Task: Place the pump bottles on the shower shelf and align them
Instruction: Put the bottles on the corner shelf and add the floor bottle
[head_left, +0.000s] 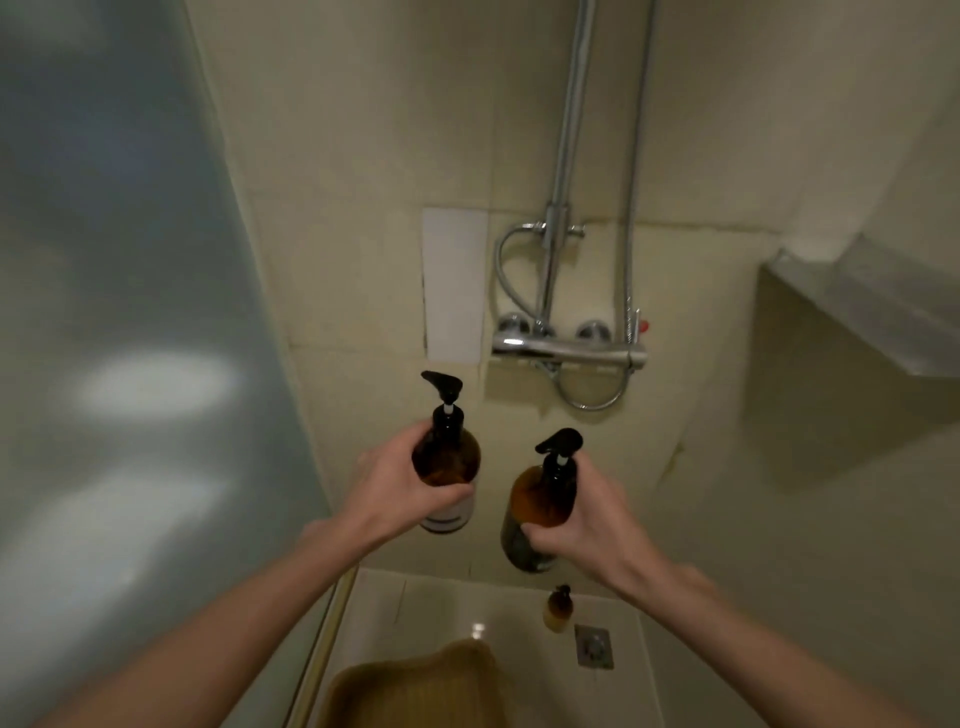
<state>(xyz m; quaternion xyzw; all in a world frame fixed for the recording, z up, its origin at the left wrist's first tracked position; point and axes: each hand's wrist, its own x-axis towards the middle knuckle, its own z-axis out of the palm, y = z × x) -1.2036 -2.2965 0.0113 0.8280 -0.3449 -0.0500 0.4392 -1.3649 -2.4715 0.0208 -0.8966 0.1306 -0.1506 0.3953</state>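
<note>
The left hand (400, 488) was wrapped around one amber pump bottle (447, 462), the right hand (587, 519) around another (535, 512), both held upright in the air before the tiled wall. A third bottle (558, 608), blurred, apparently stood on the floor. The metal shelf (857, 306) was well off right.
</note>
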